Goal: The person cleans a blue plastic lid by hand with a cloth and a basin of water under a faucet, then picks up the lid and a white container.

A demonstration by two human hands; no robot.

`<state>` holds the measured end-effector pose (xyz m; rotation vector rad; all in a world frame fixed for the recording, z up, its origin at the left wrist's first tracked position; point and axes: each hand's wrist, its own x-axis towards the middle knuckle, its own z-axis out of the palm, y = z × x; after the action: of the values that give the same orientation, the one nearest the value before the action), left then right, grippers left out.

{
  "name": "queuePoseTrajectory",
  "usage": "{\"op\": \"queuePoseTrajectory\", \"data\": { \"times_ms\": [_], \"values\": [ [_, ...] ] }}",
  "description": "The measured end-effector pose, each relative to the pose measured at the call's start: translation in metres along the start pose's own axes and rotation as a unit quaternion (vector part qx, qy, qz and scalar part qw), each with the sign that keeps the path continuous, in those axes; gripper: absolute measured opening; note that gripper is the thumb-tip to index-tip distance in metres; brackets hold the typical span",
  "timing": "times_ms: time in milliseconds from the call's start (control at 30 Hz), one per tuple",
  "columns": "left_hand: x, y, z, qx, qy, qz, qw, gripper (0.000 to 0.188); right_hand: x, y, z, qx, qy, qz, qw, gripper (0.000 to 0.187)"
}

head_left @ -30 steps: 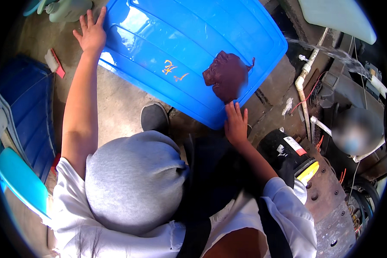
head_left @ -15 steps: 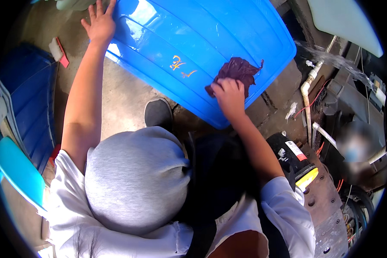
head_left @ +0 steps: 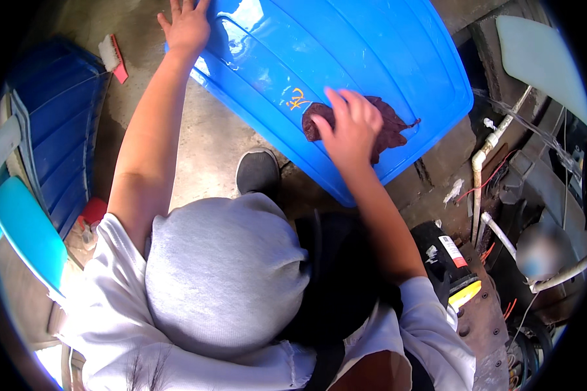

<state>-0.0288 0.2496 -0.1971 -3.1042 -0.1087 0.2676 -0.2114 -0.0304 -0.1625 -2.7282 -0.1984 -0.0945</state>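
the dark maroon cloth (head_left: pixel 390 128) lies crumpled on the big blue plastic panel (head_left: pixel 398 52), toward the end nearer me, right under my right hand (head_left: pixel 349 127). my thumb and fingers are spread across it, cloth showing on either side of them; they're blurred, so i can't tell whether they grip it. just beyond the thumb side are some orange marks (head_left: pixel 296 101). my left hand (head_left: pixel 188 29) is well apart from the cloth, fingers splayed at the panel's left edge, holding nothing i can see. below the panel, a dark shoe (head_left: pixel 257 171) stands on the concrete floor (head_left: pixel 205 150). farther left lies a red-backed brush (head_left: pixel 113 58); off to the right runs a white pipe (head_left: pixel 492 140).
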Motion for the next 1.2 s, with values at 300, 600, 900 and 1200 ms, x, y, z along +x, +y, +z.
{"op": "queuePoseTrajectory", "data": {
  "times_ms": [300, 600, 900, 1200],
  "values": [
    [0.000, 0.006, 0.001, -0.017, 0.011, 0.001, 1.000, 0.061, -0.049, 0.011, -0.001, 0.062, -0.122, -0.046, 0.990, 0.053],
    [0.009, -0.001, 0.006, 0.012, 0.010, 0.013, 1.000, 0.064, 0.050, -0.062, 0.048, -0.026, -0.160, -0.082, 0.983, 0.054],
    [0.007, 0.005, -0.017, -0.017, -0.029, 0.008, 0.999, 0.062, -0.016, -0.014, 0.002, -0.046, -0.248, -0.067, 0.965, 0.055],
    [0.013, 0.002, -0.005, -0.036, -0.027, 0.012, 0.999, 0.065, 0.043, -0.045, 0.040, -0.030, -0.200, -0.128, 0.971, 0.044]
  ]
}}
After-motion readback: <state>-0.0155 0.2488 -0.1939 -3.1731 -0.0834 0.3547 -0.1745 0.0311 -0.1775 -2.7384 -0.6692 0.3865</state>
